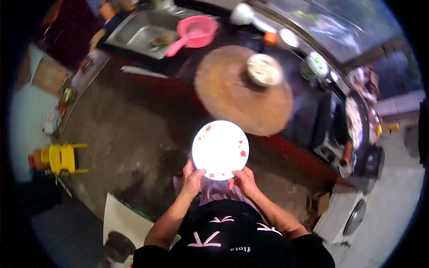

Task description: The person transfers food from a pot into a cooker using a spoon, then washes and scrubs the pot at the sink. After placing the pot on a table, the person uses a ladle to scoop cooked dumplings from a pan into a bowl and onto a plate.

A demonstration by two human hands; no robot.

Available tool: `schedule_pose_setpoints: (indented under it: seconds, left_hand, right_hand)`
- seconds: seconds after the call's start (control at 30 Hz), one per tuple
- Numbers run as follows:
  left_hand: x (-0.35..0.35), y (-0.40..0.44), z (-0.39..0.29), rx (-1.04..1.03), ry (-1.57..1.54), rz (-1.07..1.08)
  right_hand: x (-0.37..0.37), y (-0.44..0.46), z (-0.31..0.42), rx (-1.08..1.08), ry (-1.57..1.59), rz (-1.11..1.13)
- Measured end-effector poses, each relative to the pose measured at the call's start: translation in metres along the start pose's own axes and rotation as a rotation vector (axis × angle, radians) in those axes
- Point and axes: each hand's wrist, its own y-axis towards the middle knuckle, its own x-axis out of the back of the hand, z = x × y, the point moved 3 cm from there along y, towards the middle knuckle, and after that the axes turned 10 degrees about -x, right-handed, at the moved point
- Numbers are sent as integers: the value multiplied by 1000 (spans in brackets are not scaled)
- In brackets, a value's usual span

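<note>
A white plate with red flower marks [220, 150] is held in front of the body, over the floor. My left hand [193, 179] grips its lower left rim, the thumb on top. On the lower right rim my right hand [244, 180] holds it in the same way. Beyond the plate, a large round wooden board [228, 98] lies on the dark counter. A bowl with pale contents [264, 70] stands on that board, near its far side.
A steel sink [140, 38] and a pink dipper [196, 32] are at the upper left. A lidded tub [317, 64] and a stove [328, 129] stand on the right. A yellow stool [62, 159] is on the floor at left.
</note>
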Motion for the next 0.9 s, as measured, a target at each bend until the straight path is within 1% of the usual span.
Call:
schedule_pose_setpoints:
  seconds: [0.07, 0.13, 0.17, 0.2, 0.27, 0.3, 0.37, 0.4, 0.43, 0.53, 0.57, 0.6, 0.67, 0.73, 0.77, 0.8, 0.9]
  left_hand:
    - [-49, -11, 18, 74, 32, 73]
    - [-107, -19, 33, 45, 81, 186]
    - [-132, -26, 40, 125, 99, 242]
    - [-152, -30, 41, 205, 128, 272]
    - [-183, -35, 61, 260, 227, 337]
    - [-197, -37, 66, 278, 280, 355]
    - [-227, -46, 61, 272, 245, 324]
    - [-238, -49, 58, 266, 225, 304]
    - [-238, -45, 56, 213, 260, 288]
    - [-269, -46, 46, 206, 87, 191]
    - [-278, -43, 41, 216, 56, 210]
    - [-286, -38, 40, 208, 29, 215]
    - [-298, -28, 40, 201, -18, 223]
    - [-309, -16, 43, 191, -5, 244]
    - [-316, -9, 46, 184, -12, 260]
    - [-323, -1, 49, 179, -23, 273]
    - [-338, 20, 56, 184, -124, 268]
  right_hand:
    - [47, -43, 1, 64, 40, -82]
    - [106, -76, -14, 92, 120, -113]
    - [128, -97, -14, 196, 171, -148]
    - [148, -115, -13, 276, 209, -283]
    - [205, -151, -17, 427, 275, -520]
    - [224, -171, -13, 523, 325, -597]
    - [263, -209, -10, 647, 318, -733]
    - [275, -227, -5, 668, 272, -823]
    - [281, -240, 1, 708, 233, -877]
    - [302, -266, 42, 839, 125, -1047]
    - [309, -271, 60, 898, -42, -1162]
    - [322, -272, 74, 905, -317, -1350]
    - [322, -282, 120, 940, -638, -1474]
    - [332, -284, 158, 1040, -942, -1538]
    - [330, -287, 176, 991, -1076, -1524]
    - [327, -288, 192, 981, -1106, -1473]
    - [329, -279, 224, 918, -1325, -1189]
